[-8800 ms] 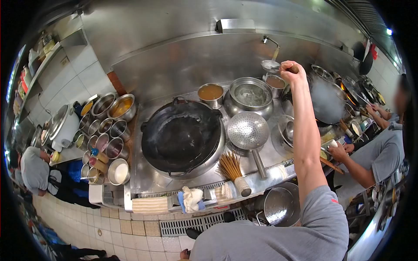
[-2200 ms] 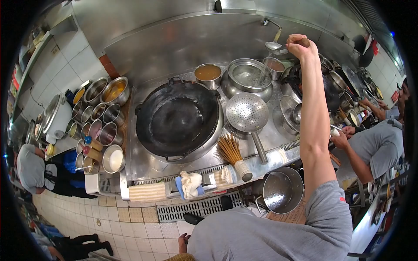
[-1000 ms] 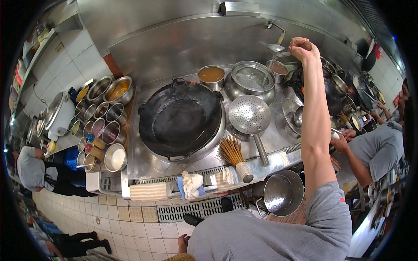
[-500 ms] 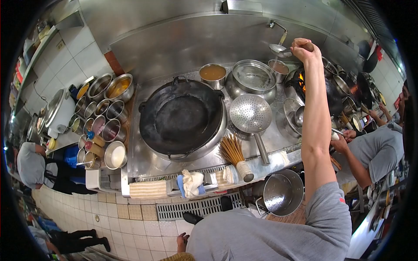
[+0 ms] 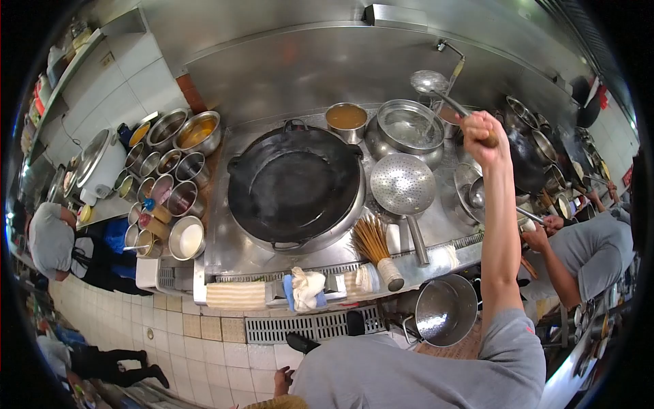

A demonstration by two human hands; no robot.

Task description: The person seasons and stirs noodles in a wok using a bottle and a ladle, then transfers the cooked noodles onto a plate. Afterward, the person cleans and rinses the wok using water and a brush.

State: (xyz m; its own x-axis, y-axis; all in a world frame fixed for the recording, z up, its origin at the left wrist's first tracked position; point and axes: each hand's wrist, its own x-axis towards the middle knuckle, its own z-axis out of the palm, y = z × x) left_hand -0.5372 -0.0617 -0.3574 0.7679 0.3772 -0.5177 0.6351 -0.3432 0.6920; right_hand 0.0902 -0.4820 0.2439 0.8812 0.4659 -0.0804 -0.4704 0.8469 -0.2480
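My right hand (image 5: 485, 140) is closed around the handle of a metal ladle (image 5: 429, 82), raised above the back of the stove. The ladle's bowl is beside the hanging water spout (image 5: 456, 71). Under it stands a steel pot of clear liquid (image 5: 409, 126), where thin streaks of water show. A blackened wok (image 5: 296, 191) sits on the burner at the middle, faint steam over it. A perforated strainer (image 5: 403, 184) lies to its right. Low by my side hangs my left hand (image 5: 284, 378), its fingers loosely bent and apart, seemingly with nothing in them.
A bamboo brush (image 5: 378, 252) and cloths (image 5: 306, 288) lie along the stove's front edge. Several seasoning containers (image 5: 182, 198) crowd the left side. A large pot (image 5: 446, 310) stands low in front. Co-workers (image 5: 579, 238) are at right and left.
My right hand has come down and nearer, and the ladle's bowl has swung up and left from beneath the spout. The flame at the right is hidden now. The view has shifted slightly.
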